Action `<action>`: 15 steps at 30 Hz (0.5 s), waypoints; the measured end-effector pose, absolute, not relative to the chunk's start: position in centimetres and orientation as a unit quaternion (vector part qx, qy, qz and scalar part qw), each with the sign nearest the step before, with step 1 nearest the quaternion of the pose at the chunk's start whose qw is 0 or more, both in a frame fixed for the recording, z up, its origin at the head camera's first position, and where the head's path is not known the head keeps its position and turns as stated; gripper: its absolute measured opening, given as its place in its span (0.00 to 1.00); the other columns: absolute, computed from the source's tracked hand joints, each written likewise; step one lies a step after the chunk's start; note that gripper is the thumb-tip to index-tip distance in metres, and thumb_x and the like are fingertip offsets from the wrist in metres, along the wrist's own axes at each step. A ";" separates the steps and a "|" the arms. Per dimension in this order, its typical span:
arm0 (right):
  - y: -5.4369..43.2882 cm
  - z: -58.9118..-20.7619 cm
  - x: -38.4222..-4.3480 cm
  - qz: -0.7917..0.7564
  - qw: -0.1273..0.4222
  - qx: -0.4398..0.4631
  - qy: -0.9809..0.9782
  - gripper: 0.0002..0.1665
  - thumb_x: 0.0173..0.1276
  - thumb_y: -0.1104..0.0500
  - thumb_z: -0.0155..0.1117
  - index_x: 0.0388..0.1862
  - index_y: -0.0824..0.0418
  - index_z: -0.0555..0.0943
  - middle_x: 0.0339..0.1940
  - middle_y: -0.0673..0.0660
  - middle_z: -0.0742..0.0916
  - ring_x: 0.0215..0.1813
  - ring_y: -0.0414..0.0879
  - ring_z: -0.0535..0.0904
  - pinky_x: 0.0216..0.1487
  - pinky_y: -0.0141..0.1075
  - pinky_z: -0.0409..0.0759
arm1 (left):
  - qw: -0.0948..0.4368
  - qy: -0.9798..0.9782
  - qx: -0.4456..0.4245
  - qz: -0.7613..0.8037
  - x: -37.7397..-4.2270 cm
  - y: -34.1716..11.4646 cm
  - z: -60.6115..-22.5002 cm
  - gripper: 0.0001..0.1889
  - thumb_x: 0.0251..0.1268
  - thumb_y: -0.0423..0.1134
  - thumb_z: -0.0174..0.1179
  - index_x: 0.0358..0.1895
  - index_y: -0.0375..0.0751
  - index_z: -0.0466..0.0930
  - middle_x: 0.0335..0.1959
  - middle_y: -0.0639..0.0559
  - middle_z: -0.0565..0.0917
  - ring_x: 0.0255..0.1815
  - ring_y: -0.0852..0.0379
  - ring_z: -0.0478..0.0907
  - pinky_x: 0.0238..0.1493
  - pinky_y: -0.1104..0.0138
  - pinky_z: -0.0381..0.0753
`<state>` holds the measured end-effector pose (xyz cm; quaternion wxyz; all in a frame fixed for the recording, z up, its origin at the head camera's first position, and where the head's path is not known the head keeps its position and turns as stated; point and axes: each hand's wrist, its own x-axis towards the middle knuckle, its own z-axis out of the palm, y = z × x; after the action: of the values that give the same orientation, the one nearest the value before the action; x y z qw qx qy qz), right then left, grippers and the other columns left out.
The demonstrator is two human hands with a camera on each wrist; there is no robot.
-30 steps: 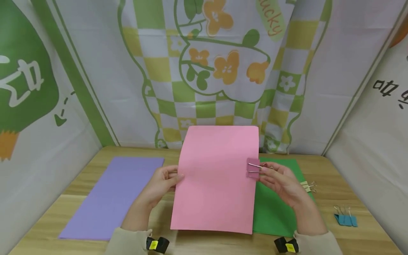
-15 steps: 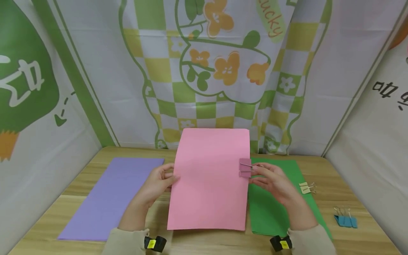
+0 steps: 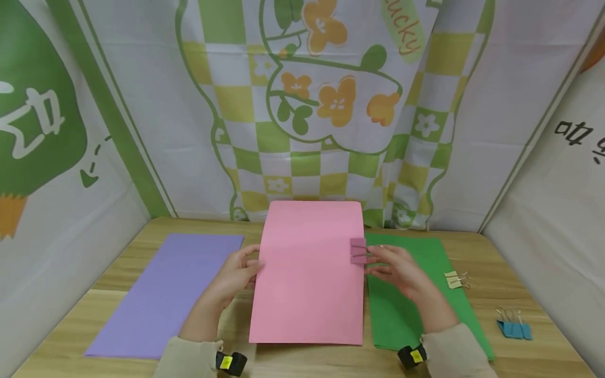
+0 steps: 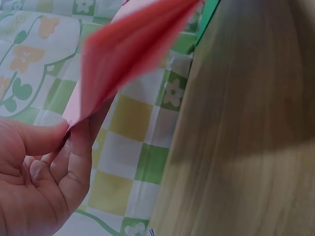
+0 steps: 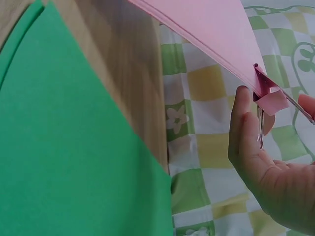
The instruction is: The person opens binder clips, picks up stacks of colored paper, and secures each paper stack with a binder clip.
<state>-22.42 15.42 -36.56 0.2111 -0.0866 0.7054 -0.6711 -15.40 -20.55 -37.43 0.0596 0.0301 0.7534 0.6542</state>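
A pink paper stack (image 3: 307, 278) is held up over the middle of the table, its top leaning back. My left hand (image 3: 236, 273) pinches its left edge between thumb and fingers, the fingers going behind. On the opposite edge sits a pink binder clip (image 3: 358, 251). My right hand (image 3: 394, 268) holds this clip by its wire handles, the thumb on one and the fingers behind the other in the right wrist view. There the clip (image 5: 271, 98) is at the edge of the layered pink sheets (image 5: 211, 29).
Purple paper (image 3: 165, 299) lies on the wooden table (image 3: 293, 362) to the left. Green paper (image 3: 402, 315) lies at the right, with a pale yellow binder clip (image 3: 452, 280) on its edge. Beyond it is a blue binder clip (image 3: 515, 329). A patterned curtain (image 3: 312, 147) hangs behind.
Both hands have lowered the pink paper stack and brought it left, away from the green paper. The right hand keeps its place at the clip.
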 end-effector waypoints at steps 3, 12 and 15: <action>15.2 -36.9 -22.8 -0.667 0.219 -0.084 0.707 0.38 0.77 0.51 0.53 0.73 0.77 0.57 0.43 0.53 0.83 0.43 0.42 0.85 0.50 0.28 0.81 | 0.072 0.750 0.030 0.657 -15.5 -20.7 -37.8 0.24 0.77 0.27 0.44 0.73 0.27 0.57 0.41 0.40 0.89 0.29 0.61 0.85 0.34 0.67 0.86; 14.6 -38.3 -23.9 -0.645 0.225 -0.065 0.727 0.36 0.76 0.50 0.54 0.67 0.79 0.65 0.37 0.54 0.85 0.39 0.42 0.85 0.48 0.30 0.82 | 0.097 0.759 0.017 0.643 -16.1 -20.9 -39.2 0.27 0.77 0.27 0.44 0.75 0.25 0.53 0.37 0.44 0.88 0.30 0.60 0.86 0.37 0.64 0.87; 14.5 -38.7 -24.2 -0.636 0.225 -0.063 0.736 0.34 0.75 0.50 0.55 0.64 0.79 0.69 0.36 0.55 0.86 0.39 0.42 0.84 0.49 0.31 0.82 | 0.098 0.766 0.007 0.635 -16.5 -20.9 -39.6 0.26 0.77 0.27 0.43 0.74 0.26 0.54 0.37 0.44 0.87 0.30 0.59 0.85 0.37 0.64 0.87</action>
<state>-24.22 14.54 -38.69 0.2250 -0.0626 0.7358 -0.6356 -16.48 -20.87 -39.60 0.0980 0.0066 0.7660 0.6353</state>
